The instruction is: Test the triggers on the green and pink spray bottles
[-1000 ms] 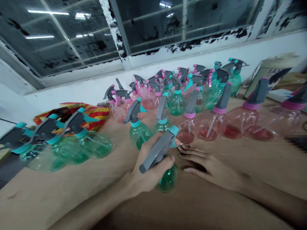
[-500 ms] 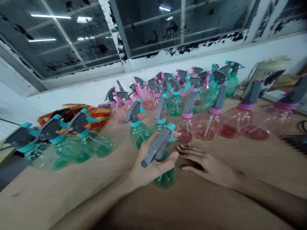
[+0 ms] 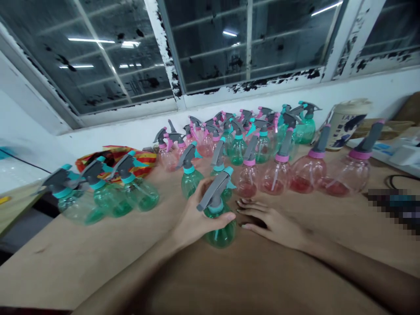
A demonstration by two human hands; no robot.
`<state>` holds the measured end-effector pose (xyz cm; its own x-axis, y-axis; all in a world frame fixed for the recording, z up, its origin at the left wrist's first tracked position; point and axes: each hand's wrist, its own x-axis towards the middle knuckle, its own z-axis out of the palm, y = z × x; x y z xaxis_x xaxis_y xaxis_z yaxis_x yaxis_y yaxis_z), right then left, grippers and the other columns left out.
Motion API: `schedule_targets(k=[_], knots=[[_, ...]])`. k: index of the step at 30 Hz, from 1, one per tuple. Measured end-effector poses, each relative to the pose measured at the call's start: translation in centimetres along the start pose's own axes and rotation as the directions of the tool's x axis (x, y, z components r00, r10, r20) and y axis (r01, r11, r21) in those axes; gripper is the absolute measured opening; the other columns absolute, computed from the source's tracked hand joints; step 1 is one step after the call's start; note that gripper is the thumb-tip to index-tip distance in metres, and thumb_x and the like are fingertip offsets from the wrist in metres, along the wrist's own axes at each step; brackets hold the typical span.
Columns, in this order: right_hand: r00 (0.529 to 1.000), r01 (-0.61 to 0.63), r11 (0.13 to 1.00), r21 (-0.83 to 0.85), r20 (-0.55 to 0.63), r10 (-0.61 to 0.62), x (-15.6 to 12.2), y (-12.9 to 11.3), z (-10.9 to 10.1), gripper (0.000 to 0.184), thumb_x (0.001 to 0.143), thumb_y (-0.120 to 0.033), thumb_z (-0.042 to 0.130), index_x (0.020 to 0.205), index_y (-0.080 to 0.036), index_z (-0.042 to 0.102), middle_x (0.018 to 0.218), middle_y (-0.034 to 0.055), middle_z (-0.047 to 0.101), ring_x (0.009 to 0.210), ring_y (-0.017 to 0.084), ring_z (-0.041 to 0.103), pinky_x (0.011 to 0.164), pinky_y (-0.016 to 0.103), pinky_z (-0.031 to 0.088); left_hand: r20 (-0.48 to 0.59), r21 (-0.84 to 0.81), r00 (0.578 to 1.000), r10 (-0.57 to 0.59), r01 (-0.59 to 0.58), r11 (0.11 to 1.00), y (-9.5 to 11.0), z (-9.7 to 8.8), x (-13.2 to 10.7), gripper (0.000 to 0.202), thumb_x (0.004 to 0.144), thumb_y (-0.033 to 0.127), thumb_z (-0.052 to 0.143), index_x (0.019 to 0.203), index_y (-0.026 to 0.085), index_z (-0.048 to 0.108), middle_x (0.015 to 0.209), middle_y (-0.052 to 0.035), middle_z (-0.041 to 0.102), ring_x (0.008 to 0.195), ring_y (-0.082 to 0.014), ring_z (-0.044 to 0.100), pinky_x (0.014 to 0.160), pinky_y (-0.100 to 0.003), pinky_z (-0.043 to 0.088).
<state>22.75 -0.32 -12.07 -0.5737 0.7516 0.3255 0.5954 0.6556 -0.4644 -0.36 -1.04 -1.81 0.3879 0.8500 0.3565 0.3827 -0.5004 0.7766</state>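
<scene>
Dark windows (image 3: 210, 48) with flaking white frames take up the top of my view, set in a pale wall (image 3: 131, 129). Below them spreads the wooden surface (image 3: 98, 267) I work at. Against the wall stands a crowd of spray bottles (image 3: 238, 148), pink and green mixed, packed tightly, I'd guess to leave the near part free for my arms. Nearer, four pink bottles (image 3: 274, 186) run off to my right in a line, and three green bottles (image 3: 113, 203) sit together to my left; keeping colours apart probably makes them easier to tell at a glance. A red-and-yellow bag (image 3: 144, 159) lies behind those three, and a cream container (image 3: 348, 120) stands at the far right.

My right hand (image 3: 271, 223) rests palm down, fingers loosely spread, with nothing visible in it, perhaps just to steady me. My left hand (image 3: 200, 218) is curled around the shoulder of one green bottle (image 3: 221, 234) right in front of me, thumb across the near side, other fingers mostly hidden behind. That narrowing below the collar likely gives the surest hold on such a round body. Whether its base touches the surface I cannot tell. Its grey spray head (image 3: 215, 190) sits above my grip, turquoise nozzle (image 3: 229, 170) pointing away from me.
</scene>
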Motion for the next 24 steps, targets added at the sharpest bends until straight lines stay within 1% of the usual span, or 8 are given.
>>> schedule_targets(k=[3,5,9,12,16,20,22,24], knots=[[1.000,0.013,1.000,0.005,-0.028,-0.013,-0.1,0.3,0.3,0.044,0.089,-0.045,0.050,0.127,-0.023,0.055,0.133,0.0064,0.055,0.127,0.023,0.046,0.107,0.047,0.037,-0.001,0.095,0.997,-0.073,0.073,0.993,-0.8,-0.1,-1.5,0.058,0.070,0.035,0.073,0.121,0.025,0.046,0.116,-0.0056,0.062,0.110,-0.0271,0.057,0.093,-0.045,0.046],[0.999,0.017,1.000,0.010,-0.034,-0.017,-0.2,0.6,0.5,0.044,0.089,-0.045,0.051,0.127,-0.024,0.055,0.133,0.0062,0.056,0.126,0.023,0.047,0.106,0.047,0.038,-0.018,0.163,0.994,-0.110,0.111,0.980,-0.8,-0.2,-2.7,0.052,0.072,0.036,0.072,0.116,0.024,0.049,0.115,-0.0056,0.063,0.108,-0.0270,0.059,0.094,-0.046,0.045],[1.000,0.008,1.000,-0.008,-0.018,-0.008,-0.4,0.9,0.7,0.043,0.089,-0.046,0.051,0.126,-0.025,0.055,0.135,0.0046,0.054,0.126,0.023,0.047,0.106,0.047,0.037,-0.082,0.278,0.990,-0.115,0.133,0.951,-0.2,-1.0,-4.6,0.046,0.073,0.037,0.071,0.113,0.024,0.052,0.115,-0.0046,0.064,0.109,-0.0266,0.059,0.095,-0.046,0.045],[1.000,-0.008,0.999,-0.034,-0.006,0.008,-0.4,1.1,0.7,0.043,0.088,-0.047,0.050,0.125,-0.026,0.056,0.136,0.0037,0.053,0.127,0.023,0.046,0.107,0.047,0.036,-0.128,0.345,0.987,-0.096,0.135,0.929,0.2,-2.3,-5.8,0.046,0.072,0.039,0.071,0.112,0.024,0.053,0.114,-0.0047,0.065,0.107,-0.0270,0.060,0.092,-0.044,0.048],[1.000,-0.011,0.999,-0.038,-0.009,0.010,-0.5,1.1,0.7,0.042,0.088,-0.047,0.050,0.125,-0.027,0.056,0.136,0.0028,0.053,0.127,0.023,0.046,0.107,0.048,0.036,-0.170,0.465,0.984,-0.059,0.133,0.875,0.0,-4.7,-7.1,0.044,0.073,0.043,0.068,0.110,0.023,0.055,0.107,-0.0054,0.068,0.100,-0.0282,0.064,0.086,-0.043,0.052],[1.000,-0.017,0.999,-0.048,-0.002,0.017,-0.6,1.0,0.6,0.041,0.089,-0.046,0.050,0.125,-0.027,0.056,0.137,0.0028,0.052,0.127,0.023,0.046,0.107,0.047,0.036,-0.292,0.527,0.956,-0.016,0.175,0.831,-2.0,-7.6,-8.5,0.034,0.075,0.042,0.064,0.101,0.022,0.056,0.099,-0.0070,0.069,0.093,-0.0300,0.065,0.081,-0.046,0.053],[0.999,-0.030,0.997,-0.071,0.007,0.031,-0.6,0.8,0.6,0.041,0.089,-0.046,0.048,0.124,-0.026,0.056,0.137,0.0035,0.052,0.127,0.023,0.046,0.107,0.046,0.037,-0.320,0.528,0.946,-0.042,0.215,0.821,-3.6,-9.0,-8.9,0.034,0.077,0.042,0.061,0.103,0.021,0.054,0.102,-0.0078,0.068,0.096,-0.0294,0.065,0.081,-0.046,0.053],[0.999,-0.047,0.994,-0.097,0.016,0.048,-0.5,0.5,0.5,0.041,0.089,-0.048,0.047,0.123,-0.026,0.056,0.136,0.0036,0.053,0.126,0.023,0.047,0.106,0.046,0.038,-0.366,0.529,0.930,-0.008,0.215,0.821,-5.2,-10.1,-8.8,0.037,0.077,0.044,0.060,0.103,0.019,0.052,0.102,-0.0093,0.067,0.096,-0.0291,0.065,0.081,-0.045,0.053]])
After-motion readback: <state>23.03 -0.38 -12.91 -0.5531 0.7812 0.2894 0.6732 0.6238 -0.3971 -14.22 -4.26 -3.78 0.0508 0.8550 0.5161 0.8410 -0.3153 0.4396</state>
